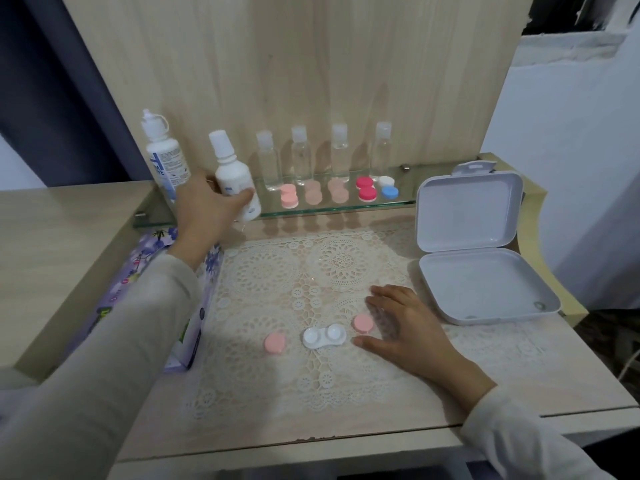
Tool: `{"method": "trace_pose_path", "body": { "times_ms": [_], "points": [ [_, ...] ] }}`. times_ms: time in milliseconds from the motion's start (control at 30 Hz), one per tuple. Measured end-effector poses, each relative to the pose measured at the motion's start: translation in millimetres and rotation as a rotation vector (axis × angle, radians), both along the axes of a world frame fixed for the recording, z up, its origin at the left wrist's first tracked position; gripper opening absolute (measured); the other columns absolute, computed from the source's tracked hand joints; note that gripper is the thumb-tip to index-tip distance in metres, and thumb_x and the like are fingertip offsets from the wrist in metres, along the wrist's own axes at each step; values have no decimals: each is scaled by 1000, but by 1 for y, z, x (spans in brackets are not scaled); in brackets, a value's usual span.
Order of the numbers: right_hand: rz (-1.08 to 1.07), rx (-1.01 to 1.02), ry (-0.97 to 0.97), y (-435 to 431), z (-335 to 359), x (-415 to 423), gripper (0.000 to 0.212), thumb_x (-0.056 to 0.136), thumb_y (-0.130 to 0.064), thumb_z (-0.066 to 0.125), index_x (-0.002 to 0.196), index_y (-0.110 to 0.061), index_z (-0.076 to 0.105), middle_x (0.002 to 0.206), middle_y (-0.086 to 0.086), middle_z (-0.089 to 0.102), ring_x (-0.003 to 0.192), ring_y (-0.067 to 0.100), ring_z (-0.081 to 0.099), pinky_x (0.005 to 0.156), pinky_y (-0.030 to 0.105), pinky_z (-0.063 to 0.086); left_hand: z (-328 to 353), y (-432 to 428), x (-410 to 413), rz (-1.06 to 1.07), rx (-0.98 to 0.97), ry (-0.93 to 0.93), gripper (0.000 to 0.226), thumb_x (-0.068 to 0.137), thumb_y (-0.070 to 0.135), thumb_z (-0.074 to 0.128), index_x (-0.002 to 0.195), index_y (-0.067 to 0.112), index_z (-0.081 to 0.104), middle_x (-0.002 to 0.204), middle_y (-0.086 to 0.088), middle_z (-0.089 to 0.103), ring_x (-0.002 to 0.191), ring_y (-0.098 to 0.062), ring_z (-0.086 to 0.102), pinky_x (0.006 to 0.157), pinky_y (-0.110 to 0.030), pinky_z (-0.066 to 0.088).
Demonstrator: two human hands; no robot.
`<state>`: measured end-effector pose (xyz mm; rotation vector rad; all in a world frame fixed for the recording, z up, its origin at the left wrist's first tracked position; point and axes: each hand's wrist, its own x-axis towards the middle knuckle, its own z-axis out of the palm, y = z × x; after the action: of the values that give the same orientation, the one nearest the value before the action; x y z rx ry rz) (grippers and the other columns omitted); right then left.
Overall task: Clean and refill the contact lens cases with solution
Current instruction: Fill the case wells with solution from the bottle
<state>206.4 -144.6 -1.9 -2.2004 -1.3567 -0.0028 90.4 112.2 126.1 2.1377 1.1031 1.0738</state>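
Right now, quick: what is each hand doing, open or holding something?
Left hand: grips the small white bottle.
Right hand: open, fingers spread, resting flat on the lace mat, holding nothing.

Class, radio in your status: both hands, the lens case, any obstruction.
Left hand grips small white bottle at shelf. Right hand flat, beside open lens case, pink caps off. No obstruction seen.

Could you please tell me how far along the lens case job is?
Done: one white lens case lies open, both pink caps off. In hand: the left hand grips the small white bottle; the right hand rests flat near the case. Left: whether its wells hold solution cannot be seen, and five capped cases wait on the glass shelf.
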Motion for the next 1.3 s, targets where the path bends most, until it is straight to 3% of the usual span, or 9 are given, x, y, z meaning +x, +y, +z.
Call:
{"method": "trace_pose_path", "body": {
  "times_ms": [167, 300, 433, 733, 867, 967, 1000, 1134, 1300],
  "points": [
    [-6, 7, 6, 0, 1, -1, 88, 57, -77, 45, 120, -18, 60, 134, -4, 51, 125, 14, 40, 101, 22, 26, -10, -62, -13, -290, -112, 7, 45, 71, 22, 77, 109, 14, 54, 94, 5, 58, 72, 2, 54, 59, -11, 40],
    [-13, 19, 14, -1, 2, -2, 87, 56, -75, 48, 119, -18, 60, 133, -3, 51, 124, 13, 41, 99, 19, 25, -31, -95, -8, -437, -144, 63, 47, 68, 18, 79, 107, 16, 53, 91, 7, 59, 71, 3, 55, 58, -8, 45],
    [-16, 3, 24, -1, 1, -2, 79, 60, -67, 59, 122, -18, 58, 135, -4, 49, 126, 13, 39, 101, 20, 26, -59, -108, -3, -465, -203, 67, 43, 65, 17, 80, 98, 19, 53, 87, 10, 59, 72, 1, 58, 61, -9, 47],
    [-18, -2, 37, -2, -1, -1, 89, 58, -76, 51, 125, -19, 56, 138, -5, 46, 128, 13, 36, 103, 20, 24, -81, -113, -7, -506, -231, 84, 44, 67, 22, 80, 101, 19, 54, 88, 15, 57, 79, 3, 55, 65, -1, 42],
    [-3, -69, 50, -4, 6, -2, 89, 59, -73, 63, 129, -19, 52, 141, -6, 42, 131, 13, 33, 105, 22, 23, -71, -104, -9, -560, -285, 136, 68, 66, 29, 80, 126, 21, 49, 108, 12, 57, 93, -3, 56, 73, -8, 43],
    [5, -88, 66, -2, 23, -6, 86, 51, -83, 50, 106, -16, 59, 108, -3, 62, 103, 20, 53, 83, 27, 41, -55, -95, -14, -597, -252, 130, 73, 67, 31, 78, 132, 27, 44, 119, 11, 55, 102, -5, 56, 85, -21, 46],
    [-11, -55, 106, 1, 29, -8, 80, 55, -79, 54, 103, -15, 60, 102, -1, 63, 96, 22, 56, 78, 30, 45, -48, -93, -15, -609, -228, 115, 70, 70, 28, 76, 132, 30, 43, 119, 11, 55, 101, -4, 55, 86, -22, 47],
    [-80, 178, 355, 17, 39, -15, 64, 71, -38, 76, 127, -15, 53, 128, -1, 57, 108, 15, 56, 89, 26, 45, -24, -88, -13, -703, -25, 142, 53, 85, -4, 56, 125, 30, 50, 123, 13, 52, 100, 0, 54, 88, -12, 45],
    [-42, 388, 577, 43, 36, -33, 50, 69, -11, 78, 112, -18, 52, 106, -2, 61, 97, 17, 60, 82, 25, 50, -19, -86, -4, -814, 73, 251, 43, 84, -7, 55, 113, 23, 64, 117, 5, 62, 102, -6, 58, 86, -11, 45]
  ]
}}
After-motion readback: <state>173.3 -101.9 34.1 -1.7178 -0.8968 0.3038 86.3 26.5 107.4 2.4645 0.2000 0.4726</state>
